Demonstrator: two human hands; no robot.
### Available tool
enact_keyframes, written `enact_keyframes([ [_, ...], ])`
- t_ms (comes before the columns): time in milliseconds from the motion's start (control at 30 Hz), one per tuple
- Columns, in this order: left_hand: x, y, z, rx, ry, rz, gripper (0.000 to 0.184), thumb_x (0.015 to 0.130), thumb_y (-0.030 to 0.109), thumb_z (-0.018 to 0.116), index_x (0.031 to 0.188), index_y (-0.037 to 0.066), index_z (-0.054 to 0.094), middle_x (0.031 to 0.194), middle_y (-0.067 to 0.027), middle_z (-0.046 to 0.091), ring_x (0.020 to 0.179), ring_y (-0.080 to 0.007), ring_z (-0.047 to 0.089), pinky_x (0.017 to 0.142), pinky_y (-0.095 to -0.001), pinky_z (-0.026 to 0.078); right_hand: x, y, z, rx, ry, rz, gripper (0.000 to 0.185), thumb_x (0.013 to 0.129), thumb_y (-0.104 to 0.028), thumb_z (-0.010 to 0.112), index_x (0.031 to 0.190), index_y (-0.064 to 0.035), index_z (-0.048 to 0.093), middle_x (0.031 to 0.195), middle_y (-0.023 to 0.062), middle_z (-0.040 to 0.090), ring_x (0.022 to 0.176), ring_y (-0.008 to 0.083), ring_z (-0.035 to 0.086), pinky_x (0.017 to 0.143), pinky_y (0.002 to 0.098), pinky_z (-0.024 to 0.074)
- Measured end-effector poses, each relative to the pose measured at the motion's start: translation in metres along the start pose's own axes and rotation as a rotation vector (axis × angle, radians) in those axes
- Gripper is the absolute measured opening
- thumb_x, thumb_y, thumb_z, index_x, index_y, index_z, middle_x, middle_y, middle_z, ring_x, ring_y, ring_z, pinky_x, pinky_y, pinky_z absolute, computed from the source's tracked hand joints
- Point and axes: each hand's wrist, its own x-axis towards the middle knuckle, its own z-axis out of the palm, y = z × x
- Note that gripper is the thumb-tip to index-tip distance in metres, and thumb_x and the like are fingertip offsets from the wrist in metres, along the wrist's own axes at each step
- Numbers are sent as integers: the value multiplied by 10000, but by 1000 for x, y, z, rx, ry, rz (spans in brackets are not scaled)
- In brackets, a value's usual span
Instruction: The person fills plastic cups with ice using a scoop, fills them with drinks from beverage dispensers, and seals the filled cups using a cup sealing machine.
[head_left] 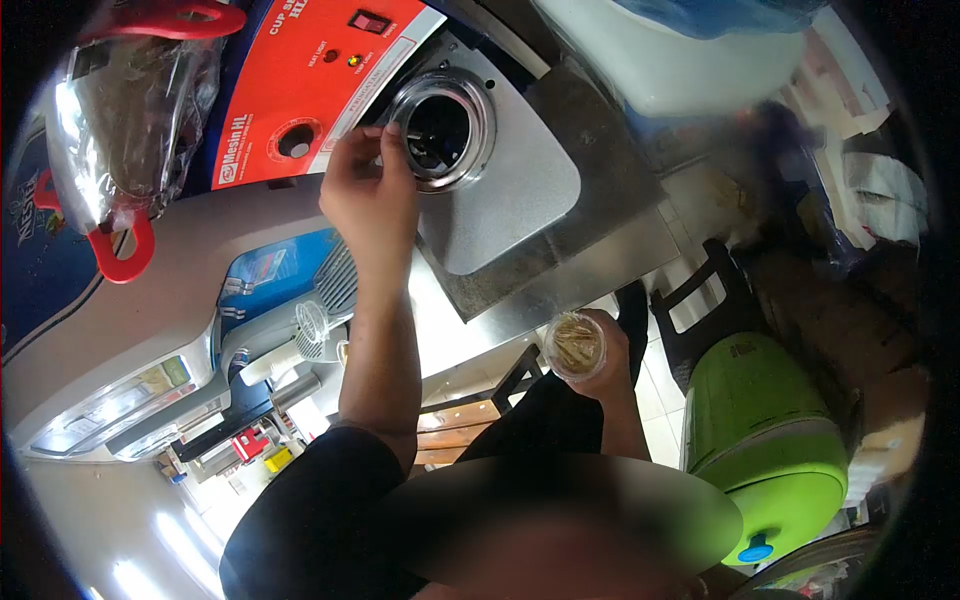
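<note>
The cup sealing machine has an orange-red front panel, with a round metal ring set in its silver plate. My left hand is at the ring's left edge, its fingers curled together and pinching the rim. Dark metal parts show inside the opening. Lower down, my right hand is wrapped round a clear plastic cup. Pale tan pieces show in the cup, but I cannot make out what they are.
A clear-wrapped pot with red handles is at the upper left. A white tub stands upper right, a green bin with a blue knob lower right. Beneath the machine is a metal counter. A wooden bench is below.
</note>
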Motion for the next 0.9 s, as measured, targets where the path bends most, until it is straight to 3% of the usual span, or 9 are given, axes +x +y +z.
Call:
enact_keyframes([
  [333, -7, -9, 14, 57, 106, -97, 165, 932, 135, 755, 945, -19, 696, 769, -87, 702, 678, -122, 635, 623, -266, 485, -3, 8, -1, 22, 17, -15, 757, 608, -209, 985, 1249, -47, 617, 1140, 144, 687, 1032, 312, 702, 901, 431, 578],
  [433, -17, -4, 11, 62, 91, -108, 208, 934, 158, 736, 1075, 7, 712, 1045, -162, 709, 934, -213, 655, 797, -334, 506, -2, 8, -1, 9, 16, -50, 743, 616, -192, 981, 1237, -28, 608, 1132, 151, 688, 1008, 292, 708, 889, 412, 581],
  [500, -25, 20, 8, 360, -67, 436, 368, 952, 240, 696, 1275, 62, 689, 1359, -215, 579, 1208, -339, 531, 991, -439, 438, -2, 6, 0, -5, 17, -78, 731, 625, -174, 978, 1228, -10, 600, 1126, 159, 690, 989, 272, 713, 880, 391, 583],
  [600, -38, 33, 7, 746, -257, 603, 484, 966, 326, 654, 1403, 119, 639, 1489, -227, 462, 1291, -421, 414, 1078, -501, 353, -5, -3, 2, 16, 63, -43, 727, 626, -251, 988, 1212, -53, 605, 1108, 150, 679, 991, 304, 700, 880, 420, 578],
  [733, -50, 49, -23, 189, -237, 575, 486, 964, 392, 650, 1352, 100, 678, 1437, -216, 523, 1296, -402, 444, 1077, -483, 380, -13, -37, 4, -116, 91, -14, 778, 617, -268, 994, 1239, -38, 586, 1125, 173, 677, 999, 324, 695, 889, 429, 576],
  [767, -59, 59, -44, 76, -333, 586, 502, 969, 427, 656, 1273, 31, 703, 1375, -218, 605, 1259, -351, 540, 1002, -425, 453, -7, -62, 6, -196, 208, -176, 774, 628, -283, 987, 1244, -26, 596, 1157, 180, 679, 1018, 332, 695, 894, 434, 574],
  [833, -81, 80, -82, -187, -717, 608, 540, 870, 411, 786, 1212, -1, 714, 1290, -216, 640, 1186, -342, 591, 893, -399, 509, -1, -102, -1, -33, 51, -14, 762, 654, -310, 970, 1258, -13, 612, 1184, 185, 687, 1046, 333, 698, 908, 443, 566],
  [867, -92, 100, -101, -176, -807, 573, 641, 755, 380, 887, 1228, -9, 697, 1269, -210, 652, 1131, -347, 627, 869, -404, 537, -4, -117, 1, 96, 39, 22, 758, 657, -313, 966, 1257, -12, 613, 1184, 186, 688, 1041, 339, 700, 910, 440, 565],
  [900, -101, 112, -121, -191, -788, 575, 641, 755, 380, 887, 1228, -9, 697, 1269, -210, 652, 1131, -347, 627, 869, -404, 537, -3, -137, 4, 154, 27, 25, 756, 658, -315, 963, 1256, -11, 613, 1184, 187, 688, 1039, 342, 701, 910, 438, 564],
])
